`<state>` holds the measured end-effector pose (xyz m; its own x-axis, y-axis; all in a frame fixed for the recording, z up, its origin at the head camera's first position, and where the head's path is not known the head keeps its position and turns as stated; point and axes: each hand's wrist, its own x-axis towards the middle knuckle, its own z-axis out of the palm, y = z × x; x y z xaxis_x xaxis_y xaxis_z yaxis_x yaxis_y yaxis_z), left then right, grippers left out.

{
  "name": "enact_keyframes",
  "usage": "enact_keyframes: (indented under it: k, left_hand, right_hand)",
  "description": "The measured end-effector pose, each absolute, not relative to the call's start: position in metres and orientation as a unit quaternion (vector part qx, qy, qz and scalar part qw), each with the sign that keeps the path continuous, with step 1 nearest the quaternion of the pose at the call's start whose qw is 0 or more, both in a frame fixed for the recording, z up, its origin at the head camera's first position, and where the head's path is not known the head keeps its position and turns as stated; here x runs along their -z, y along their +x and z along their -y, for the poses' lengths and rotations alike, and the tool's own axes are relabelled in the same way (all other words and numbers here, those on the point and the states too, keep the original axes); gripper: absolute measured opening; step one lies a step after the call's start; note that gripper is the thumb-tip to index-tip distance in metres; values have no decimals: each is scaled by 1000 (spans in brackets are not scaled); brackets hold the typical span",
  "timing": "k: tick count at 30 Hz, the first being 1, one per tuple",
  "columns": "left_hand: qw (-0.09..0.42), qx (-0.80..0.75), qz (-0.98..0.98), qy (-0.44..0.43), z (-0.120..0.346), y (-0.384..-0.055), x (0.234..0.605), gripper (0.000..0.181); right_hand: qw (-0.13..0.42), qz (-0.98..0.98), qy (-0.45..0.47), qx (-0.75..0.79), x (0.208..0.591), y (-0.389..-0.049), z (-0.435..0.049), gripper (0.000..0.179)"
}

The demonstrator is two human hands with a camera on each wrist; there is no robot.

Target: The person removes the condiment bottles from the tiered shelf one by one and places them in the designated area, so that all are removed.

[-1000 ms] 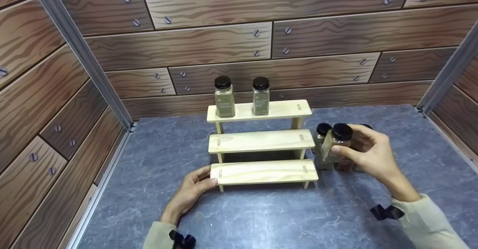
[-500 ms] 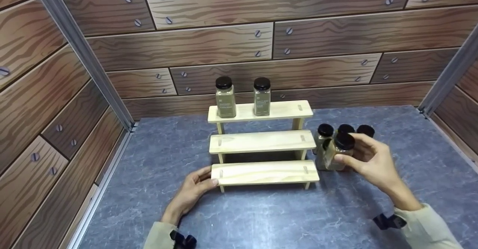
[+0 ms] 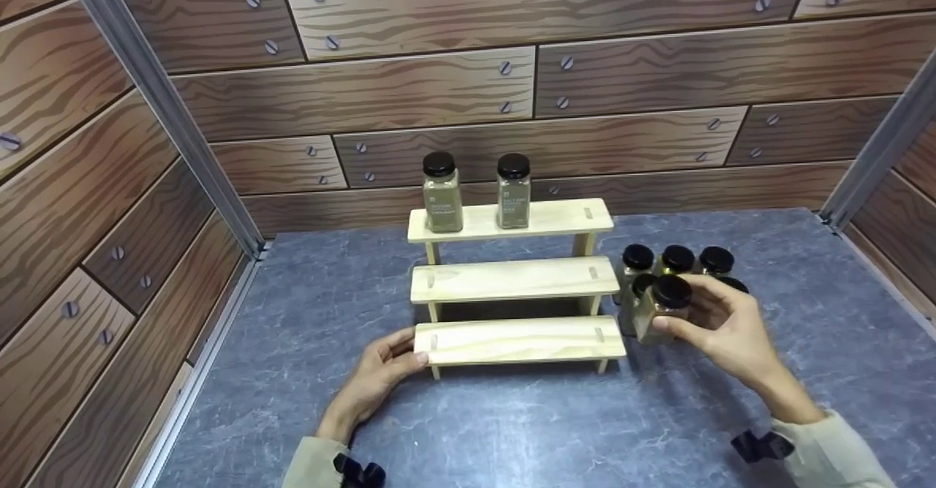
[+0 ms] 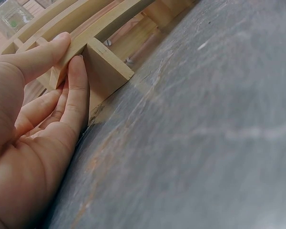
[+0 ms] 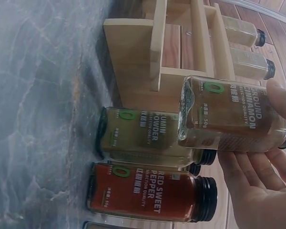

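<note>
My right hand [image 3: 731,338] grips a spice jar [image 3: 649,323] with a black lid. In the right wrist view its label reads ground cinnamon, and its base hangs above the tabletop. Beside it stand a cumin powder jar [image 5: 150,136] and a red sweet pepper jar [image 5: 145,193]. My left hand [image 3: 373,374] pinches the left end of the lowest board of a three-step wooden rack [image 3: 512,279], thumb on top and fingers beneath, as the left wrist view shows. Two filled jars, a left one [image 3: 443,206] and a right one [image 3: 514,206], stand upright on the top step.
Several black-lidded jars [image 3: 678,259] cluster just right of the rack, partly hidden behind my right hand. The grey marbled tabletop [image 3: 497,429] runs up to wood-patterned walls [image 3: 439,85]. A metal corner post [image 3: 168,115] rises at the left.
My right hand has brought the cinnamon jar down and toward me, away from the clustered jars, so more of their lids show. The left hand stays on the rack.
</note>
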<state>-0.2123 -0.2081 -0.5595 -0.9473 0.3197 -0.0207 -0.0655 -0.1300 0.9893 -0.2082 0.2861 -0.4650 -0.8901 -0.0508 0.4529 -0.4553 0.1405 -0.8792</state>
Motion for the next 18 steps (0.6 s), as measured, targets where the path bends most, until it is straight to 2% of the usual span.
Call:
enact_keyframes:
  k: [18]
  left_hand:
    - [130, -747, -645, 97, 208, -212, 558, 73]
  right_hand:
    - [142, 739, 170, -636, 485, -208, -285, 58]
